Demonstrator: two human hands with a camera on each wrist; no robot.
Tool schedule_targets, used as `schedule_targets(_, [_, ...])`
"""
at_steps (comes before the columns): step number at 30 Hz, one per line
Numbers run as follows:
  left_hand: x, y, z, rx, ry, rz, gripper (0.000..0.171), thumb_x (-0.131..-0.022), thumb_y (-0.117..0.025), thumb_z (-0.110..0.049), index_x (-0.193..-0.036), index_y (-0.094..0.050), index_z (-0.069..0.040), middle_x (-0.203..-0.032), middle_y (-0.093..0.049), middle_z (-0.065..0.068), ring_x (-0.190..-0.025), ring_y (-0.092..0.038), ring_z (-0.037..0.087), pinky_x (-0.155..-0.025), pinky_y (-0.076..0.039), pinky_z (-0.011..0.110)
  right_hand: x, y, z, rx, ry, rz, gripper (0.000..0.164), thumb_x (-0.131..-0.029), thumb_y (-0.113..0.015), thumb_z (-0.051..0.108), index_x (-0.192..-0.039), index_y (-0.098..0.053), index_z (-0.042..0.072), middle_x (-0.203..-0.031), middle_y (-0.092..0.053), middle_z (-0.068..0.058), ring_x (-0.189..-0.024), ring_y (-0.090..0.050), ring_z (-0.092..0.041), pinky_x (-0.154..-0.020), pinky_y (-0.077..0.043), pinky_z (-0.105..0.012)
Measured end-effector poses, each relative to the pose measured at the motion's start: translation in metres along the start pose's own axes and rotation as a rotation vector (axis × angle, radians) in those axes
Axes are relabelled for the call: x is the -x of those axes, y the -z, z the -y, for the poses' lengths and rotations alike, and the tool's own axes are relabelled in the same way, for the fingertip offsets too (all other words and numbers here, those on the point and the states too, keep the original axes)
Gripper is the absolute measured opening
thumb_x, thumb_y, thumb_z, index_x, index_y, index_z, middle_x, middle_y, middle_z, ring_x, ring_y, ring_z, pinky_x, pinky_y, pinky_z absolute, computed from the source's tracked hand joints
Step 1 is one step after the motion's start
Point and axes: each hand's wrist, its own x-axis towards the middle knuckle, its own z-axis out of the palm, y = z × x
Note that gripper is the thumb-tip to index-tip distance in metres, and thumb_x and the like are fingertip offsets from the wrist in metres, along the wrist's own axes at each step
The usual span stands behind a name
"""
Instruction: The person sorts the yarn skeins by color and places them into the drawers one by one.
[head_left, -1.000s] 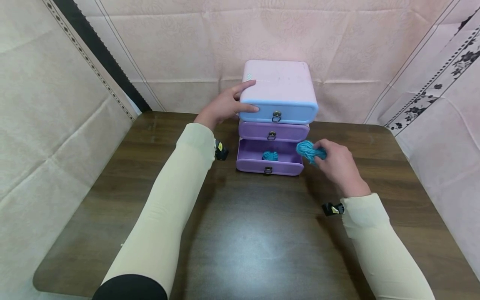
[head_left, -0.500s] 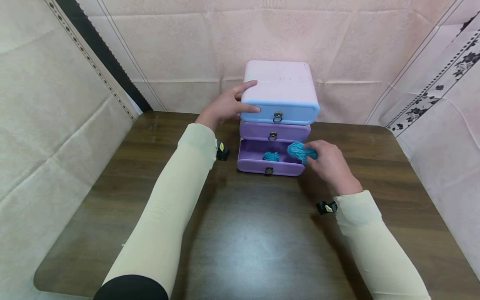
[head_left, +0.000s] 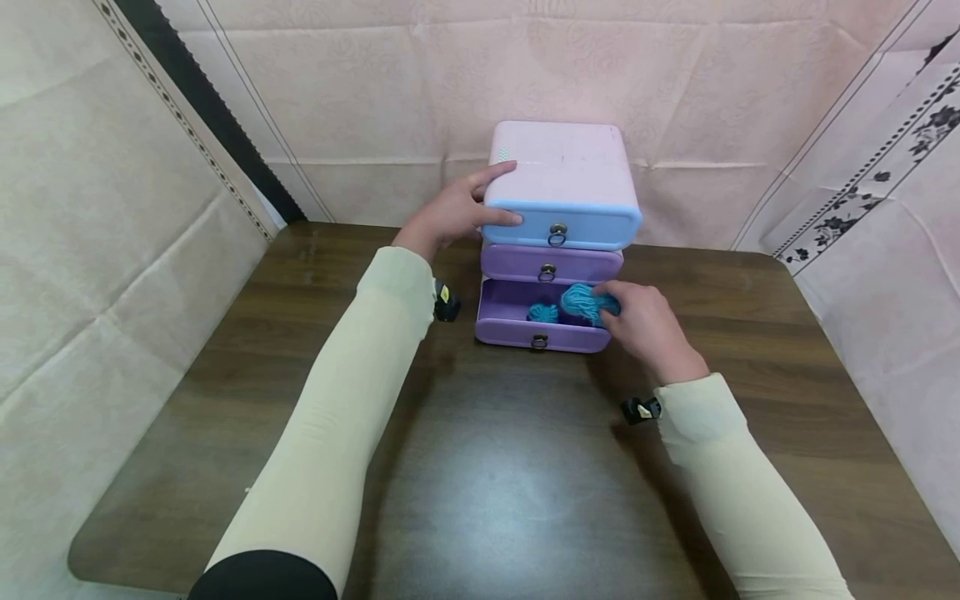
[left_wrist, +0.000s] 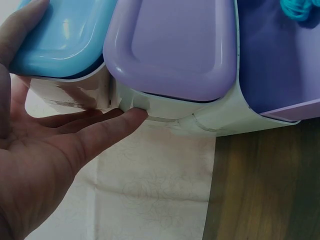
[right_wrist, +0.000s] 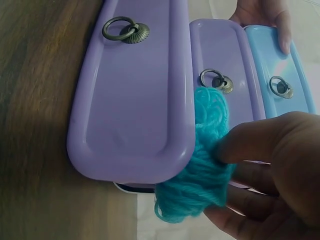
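A small drawer cabinet (head_left: 566, 162) has a blue top drawer (head_left: 600, 227) and two purple ones. Its bottom purple drawer (head_left: 498, 332) is pulled out, with a small turquoise yarn bundle (head_left: 542, 313) lying inside. My left hand (head_left: 453, 212) rests against the cabinet's upper left, thumb on the blue front and fingers stretched along the side. Between thumb and fingers, my right hand (head_left: 645, 325) pinches a second turquoise yarn bundle (right_wrist: 197, 165) over the right end of the open drawer. In the right wrist view, the drawer front hides part of that bundle.
The brown wooden table (head_left: 480, 467) carries the cabinet near its back edge. Behind stands a pale cloth backdrop (head_left: 337, 92), with patterned cloth on both sides. The middle purple drawer (head_left: 510, 262) is pushed in, its ring handle on the front.
My right hand has moved left with the yarn bundle, from beside the cabinet to over the bottom drawer. My left hand stays in place on the cabinet.
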Motion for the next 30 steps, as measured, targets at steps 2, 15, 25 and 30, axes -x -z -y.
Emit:
schedule_targets(2, [0.000,0.000,0.000,-0.001,0.000,0.000,0.088,-0.073,-0.086,-0.033,-0.140,-0.035,-0.057,-0.153,-0.035,0.004,-0.120,-0.054,0.022,-0.099,-0.046,0.046,-0.002,-0.002,0.001,-0.008,0.010,-0.002,0.033,-0.093,-0.063,0.014,-0.125,-0.062,0.009,-0.122,-0.062,-0.016,-0.090,-0.056,-0.031,-0.078,-0.053,-0.044])
schedule_targets(15, [0.021,-0.003,-0.019,-0.020,0.019,0.017,0.086,-0.079,-0.081,-0.028,-0.145,-0.032,-0.051,-0.157,-0.028,0.003,-0.125,-0.051,0.022,-0.103,-0.044,0.046,-0.008,-0.008,0.009,-0.007,0.032,-0.009,0.032,-0.092,-0.065,0.012,-0.124,-0.062,0.007,-0.130,-0.059,-0.016,-0.104,-0.057,-0.033,-0.095,-0.048,-0.054])
schedule_targets(25, [0.021,-0.003,-0.018,-0.020,0.014,0.022,0.086,-0.078,-0.081,-0.029,-0.146,-0.032,-0.050,-0.157,-0.029,0.003,-0.124,-0.051,0.021,-0.103,-0.044,0.047,-0.017,-0.018,0.011,-0.013,0.052,0.000,0.031,-0.093,-0.064,0.012,-0.123,-0.062,0.007,-0.131,-0.058,-0.016,-0.108,-0.056,-0.034,-0.100,-0.045,-0.054])
schedule_targets(30, [0.021,-0.003,-0.018,-0.009,0.014,0.024,0.087,-0.078,-0.081,-0.028,-0.146,-0.032,-0.050,-0.156,-0.030,0.004,-0.123,-0.052,0.021,-0.102,-0.045,0.046,-0.019,-0.022,0.009,0.000,0.062,-0.010,0.030,-0.092,-0.064,0.012,-0.122,-0.062,0.007,-0.131,-0.058,-0.016,-0.108,-0.056,-0.034,-0.100,-0.045,-0.054])
